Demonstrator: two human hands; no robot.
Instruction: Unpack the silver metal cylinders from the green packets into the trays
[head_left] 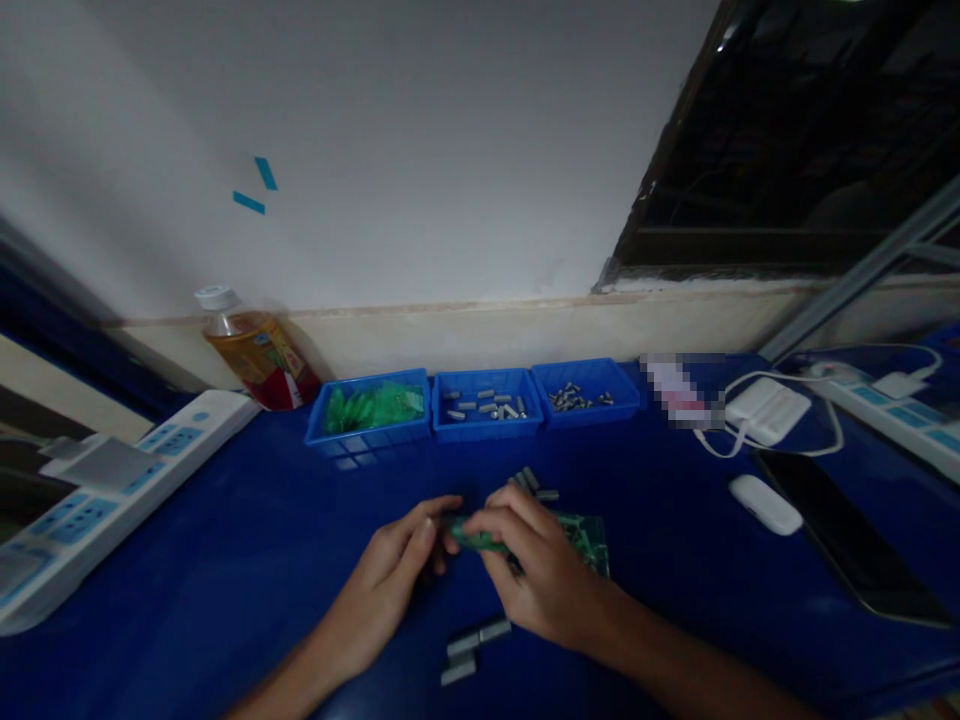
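Observation:
A small green plastic piece (pixel 476 540) is held between my two hands above the blue tabletop. My left hand (pixel 401 555) pinches its left end between thumb and fingers. My right hand (pixel 536 560) grips it from the right, fingers bent over it and hiding part of it. Partly behind my right hand is a flat green see-through item (pixel 589 540), its exact kind unclear. Short grey metal cylinders (pixel 472 640) lie on the table in front of my hands. A few similar metal cylinders (pixel 531 482) lie just beyond my right hand.
Along the wall stand three blue bins: one with green plastic pieces (pixel 319 425), one with metal cylinders (pixel 487 432), one with small metal parts (pixel 592 415). A drink bottle (pixel 259 355) and power strip (pixel 135 490) are left; a phone (pixel 847 530) and white case (pixel 765 503) right.

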